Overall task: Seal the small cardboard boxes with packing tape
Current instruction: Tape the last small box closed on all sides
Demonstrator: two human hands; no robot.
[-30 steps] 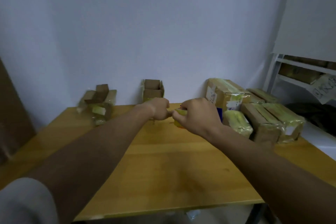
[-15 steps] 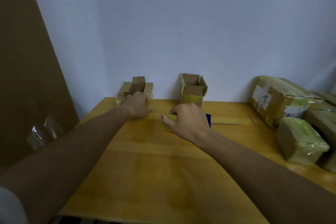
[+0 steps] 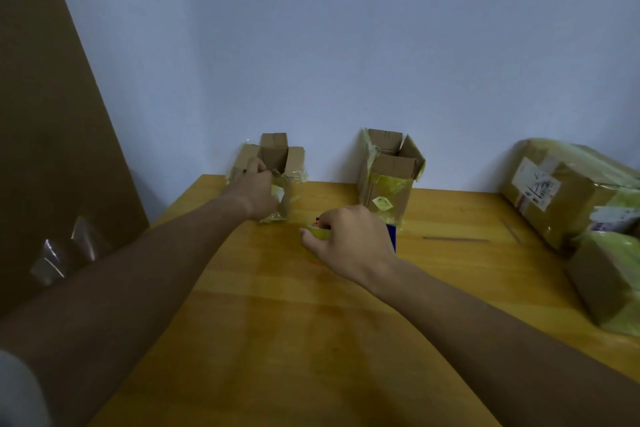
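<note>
Wooden table (image 3: 311, 340) against a pale wall: the left hand (image 3: 258, 192) grips the open box (image 3: 277, 163) at the far-left edge, while the right hand (image 3: 349, 239) clutches the tape roll (image 3: 317, 232) just right of it, nearer the person.

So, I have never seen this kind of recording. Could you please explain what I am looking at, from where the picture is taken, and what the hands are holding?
There is no machine here: a person wears a camera on the head, so it looks down along both bare arms onto a wooden table. The left hand grips an open small box at the far edge. The right hand holds a tape roll, yellow-green, resting on the table. Another open box stands by the wall. Taped parcels lie on the right.
</note>
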